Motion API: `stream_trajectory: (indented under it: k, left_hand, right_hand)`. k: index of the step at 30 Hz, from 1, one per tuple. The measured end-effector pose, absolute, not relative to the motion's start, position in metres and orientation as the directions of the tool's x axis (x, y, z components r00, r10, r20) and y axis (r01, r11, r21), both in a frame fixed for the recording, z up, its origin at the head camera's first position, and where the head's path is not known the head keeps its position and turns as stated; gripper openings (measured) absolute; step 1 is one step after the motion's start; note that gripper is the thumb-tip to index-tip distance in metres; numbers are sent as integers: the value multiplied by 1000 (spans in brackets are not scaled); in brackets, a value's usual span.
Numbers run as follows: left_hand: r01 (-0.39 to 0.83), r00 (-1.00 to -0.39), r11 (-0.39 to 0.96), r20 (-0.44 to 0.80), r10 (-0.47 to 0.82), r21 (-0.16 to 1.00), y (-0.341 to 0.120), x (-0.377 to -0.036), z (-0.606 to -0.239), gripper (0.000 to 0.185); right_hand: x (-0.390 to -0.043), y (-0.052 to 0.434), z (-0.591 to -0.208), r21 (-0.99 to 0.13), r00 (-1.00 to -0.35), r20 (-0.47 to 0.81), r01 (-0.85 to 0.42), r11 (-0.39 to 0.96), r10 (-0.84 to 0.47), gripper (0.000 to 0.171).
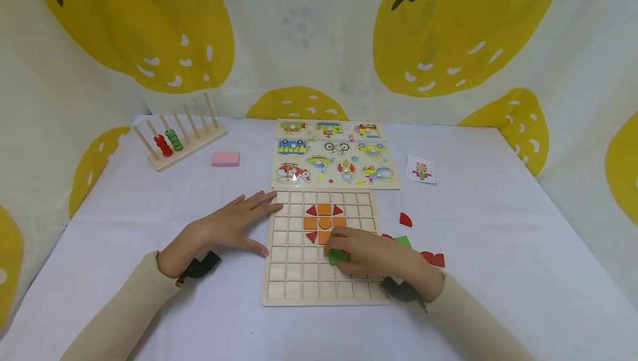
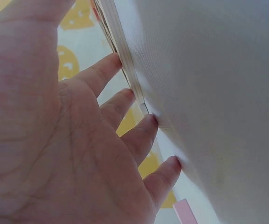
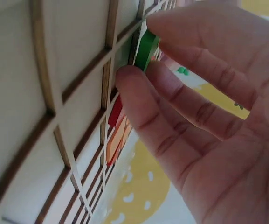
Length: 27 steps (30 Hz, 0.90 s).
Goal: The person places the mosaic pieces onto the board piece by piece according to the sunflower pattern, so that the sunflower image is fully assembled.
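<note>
A wooden grid board point(image 1: 294, 272) lies in front of the person in the head view. Orange squares point(image 1: 324, 209) surround an orange circle point(image 1: 325, 222) in its upper middle, with red triangles point(image 1: 311, 211) at the corners. My right hand point(image 1: 371, 250) is over the board and pinches a green piece point(image 3: 146, 50) between thumb and fingers, tilted close over a cell below the orange pieces. My left hand point(image 1: 231, 225) lies along the board's left edge, its fingers spread and extended, fingertips right at the rim; it holds nothing.
Red quarter-round pieces point(image 1: 406, 220) and a green square point(image 1: 403, 242) lie right of the board. Behind it are a vehicle puzzle point(image 1: 336, 156) and a small pattern card point(image 1: 421, 169). At the back left stand a pink block point(image 1: 225, 159) and a peg rack point(image 1: 191, 150) with red and green beads.
</note>
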<state>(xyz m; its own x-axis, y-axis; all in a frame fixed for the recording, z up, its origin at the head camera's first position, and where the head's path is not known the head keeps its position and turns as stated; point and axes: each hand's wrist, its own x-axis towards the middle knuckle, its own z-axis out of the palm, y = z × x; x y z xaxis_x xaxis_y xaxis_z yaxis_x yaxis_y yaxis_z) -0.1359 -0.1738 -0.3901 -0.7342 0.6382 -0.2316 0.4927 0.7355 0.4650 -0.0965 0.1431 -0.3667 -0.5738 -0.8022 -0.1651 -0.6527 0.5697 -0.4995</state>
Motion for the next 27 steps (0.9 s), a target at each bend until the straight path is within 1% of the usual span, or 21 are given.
stream_trajectory:
  k: [3,6,10,14,23,27]
  left_hand:
    - [494,-733,736,-233,639,462,-174,-136,-390,98]
    - [495,-732,736,-234,640,463,-174,-136,-391,98]
    - [495,-730,731,-231,643,470,-174,-137,-390,98]
    - [501,-726,726,-228,648,470,-175,-137,-391,98]
    - [493,-729,728,-230,644,476,-175,-137,-390,98]
    - [490,-731,730,-232,641,476,-175,-137,-391,98]
  right_hand:
    - [-97,141,-369,-526,-568,-142,-650,548,-811,16]
    - [-98,139,-369,-539,-575,-147,-636,553,-805,13]
    - [-98,136,-369,-516,-600,-160,-627,584,-784,9]
    - [-98,132,-370,-487,-610,-155,-637,598,-777,6]
    - [-99,133,-371,-496,-605,-150,-638,589,-782,5]
    - [-101,138,-370,-498,-623,-162,-618,609,-765,7]
